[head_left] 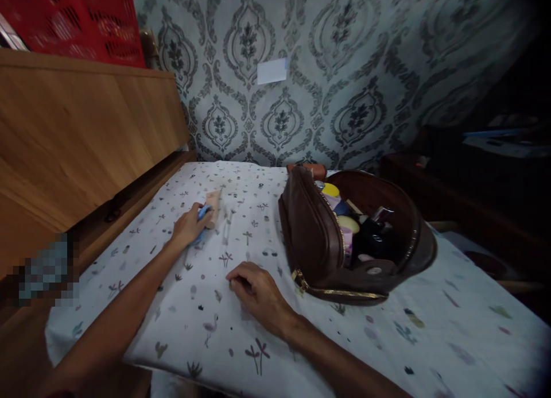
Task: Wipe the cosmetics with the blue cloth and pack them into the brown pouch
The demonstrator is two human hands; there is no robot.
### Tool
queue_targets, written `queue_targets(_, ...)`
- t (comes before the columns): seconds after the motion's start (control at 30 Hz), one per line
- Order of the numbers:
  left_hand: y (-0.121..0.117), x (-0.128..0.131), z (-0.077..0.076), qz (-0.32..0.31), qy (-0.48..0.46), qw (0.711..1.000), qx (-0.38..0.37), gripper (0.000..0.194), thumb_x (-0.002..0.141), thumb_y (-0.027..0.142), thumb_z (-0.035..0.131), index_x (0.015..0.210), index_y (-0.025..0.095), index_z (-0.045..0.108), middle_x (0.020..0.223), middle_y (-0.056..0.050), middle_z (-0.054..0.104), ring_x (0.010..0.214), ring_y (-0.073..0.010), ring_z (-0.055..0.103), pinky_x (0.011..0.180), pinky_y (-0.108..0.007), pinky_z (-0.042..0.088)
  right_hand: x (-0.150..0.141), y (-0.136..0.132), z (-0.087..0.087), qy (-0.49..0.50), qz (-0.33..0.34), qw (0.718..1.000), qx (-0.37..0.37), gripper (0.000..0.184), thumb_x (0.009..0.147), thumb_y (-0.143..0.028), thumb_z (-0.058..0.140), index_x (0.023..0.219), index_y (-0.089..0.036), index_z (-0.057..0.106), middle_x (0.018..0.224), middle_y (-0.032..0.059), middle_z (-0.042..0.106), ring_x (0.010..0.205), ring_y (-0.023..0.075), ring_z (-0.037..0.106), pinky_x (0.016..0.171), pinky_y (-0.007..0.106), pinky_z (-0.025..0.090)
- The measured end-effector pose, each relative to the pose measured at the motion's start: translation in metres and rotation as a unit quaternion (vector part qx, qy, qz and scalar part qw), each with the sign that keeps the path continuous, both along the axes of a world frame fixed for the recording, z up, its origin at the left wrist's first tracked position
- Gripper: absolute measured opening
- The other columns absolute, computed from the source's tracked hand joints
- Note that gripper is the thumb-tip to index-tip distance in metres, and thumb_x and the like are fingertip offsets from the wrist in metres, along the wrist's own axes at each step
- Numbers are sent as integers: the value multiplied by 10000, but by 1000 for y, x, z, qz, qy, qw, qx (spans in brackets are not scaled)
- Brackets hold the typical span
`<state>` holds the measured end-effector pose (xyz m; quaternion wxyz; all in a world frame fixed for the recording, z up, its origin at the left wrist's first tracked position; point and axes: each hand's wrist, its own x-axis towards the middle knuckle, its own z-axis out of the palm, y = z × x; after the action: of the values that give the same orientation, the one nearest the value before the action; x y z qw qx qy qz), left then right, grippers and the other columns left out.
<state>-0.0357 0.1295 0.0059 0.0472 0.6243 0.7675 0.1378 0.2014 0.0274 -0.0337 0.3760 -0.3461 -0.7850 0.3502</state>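
My left hand is closed around a crumpled light-blue cloth at the left of the table. Its fingertips reach a beige squeeze tube that stands or lies just beyond them; I cannot tell which. My right hand rests lower on the tablecloth with its fingers loosely curled, and nothing shows in it. To the right of that hand sits a brown zippered toiletry bag, its lid unzipped. Inside are a yellow-capped container, a pale yellow round lid and several dark items.
A white patterned cloth covers the table. Wooden drawers border it on the left, with a red plastic basket on top. Behind the bag lies a brown leather-like item. The patterned wall closes off the back.
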Motion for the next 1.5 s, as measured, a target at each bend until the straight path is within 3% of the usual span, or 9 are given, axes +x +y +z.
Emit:
queue_targets(0.23, -4, -37, 1, 48, 4, 998, 33, 361, 964, 459, 414, 1141, 224, 623, 931, -93, 734, 932, -297, 683, 712, -327, 465, 0, -1, 1, -1, -3, 1000, -18, 211, 854, -69, 546, 911, -199, 702, 813, 14, 674, 719, 144, 593, 645, 250, 453)
queue_targets(0.37, 4, -27, 2, -9, -23, 999, 45, 452, 985, 504, 381, 1313, 254, 563, 1011, -52, 737, 959, -241, 682, 769, -295, 483, -2, 0, 2, 14, -10, 999, -34, 194, 861, -103, 536, 915, -198, 696, 814, 18, 686, 727, 148, 606, 631, 247, 452)
queue_targets(0.5, 13, -8, 3, -80, -43, 996, 22, 539, 939, 549, 477, 1422, 315, 523, 1147, -40, 731, 1048, -265, 672, 841, -316, 491, -2, 2, 4, 34, -28, 998, -47, 186, 886, -147, 511, 935, -179, 688, 825, 34, 679, 736, 152, 614, 621, 246, 460)
queue_targets(0.7, 6, 17, 11, -155, -82, 984, -24, 391, 896, 490, 562, 1194, 270, 687, 1112, -41, 755, 991, -265, 693, 865, -328, 517, 3, 8, 1, 31, -63, 997, -18, 281, 913, -230, 508, 1157, -184, 640, 1008, 79, 657, 750, 159, 630, 653, 280, 533)
queue_targets(0.87, -28, 49, 21, -229, -124, 965, -24, 288, 933, 438, 530, 1069, 239, 689, 1110, -44, 746, 1032, -235, 686, 896, -308, 520, 10, 20, -10, 15, -108, 994, 29, 469, 904, -376, 577, 1326, -176, 529, 1277, 162, 586, 1067, 275, 644, 907, 441, 568)
queue_targets(1.07, -44, 63, 26, -280, -171, 944, -33, 421, 934, 547, 515, 720, 206, 641, 747, -43, 710, 774, -220, 680, 720, -314, 524, 12, 26, -18, -25, -93, 995, 18, 485, 915, -409, 564, 1343, -185, 514, 1297, 161, 624, 1128, 299, 639, 952, 468, 551)
queue_targets(1.3, -20, 32, 33, -155, -253, 950, 101, 520, 1034, 448, 220, 1113, 152, 640, 921, -73, 697, 903, -224, 653, 852, -338, 497, 6, 22, -10, -68, -101, 992, 33, 432, 896, -289, 560, 1310, -166, 537, 1241, 139, 650, 1156, 289, 611, 1002, 456, 512)
queue_targets(1.4, -26, 41, 32, -162, -259, 940, 154, 407, 1033, 398, 255, 1272, 192, 513, 835, -24, 639, 727, -179, 607, 734, -306, 481, -3, 23, -4, -113, -121, 986, 36, 400, 874, -290, 609, 1251, -164, 567, 1192, 142, 648, 1138, 308, 592, 982, 460, 506)
queue_targets(1.5, -39, 64, 19, -230, -237, 923, 199, 287, 1020, 362, 339, 1198, 214, 508, 846, -18, 624, 730, -169, 598, 738, -303, 480, -13, 28, -3, -155, -159, 973, 58, 314, 853, -278, 631, 1141, -157, 602, 1085, 139, 645, 1056, 316, 587, 936, 464, 505)
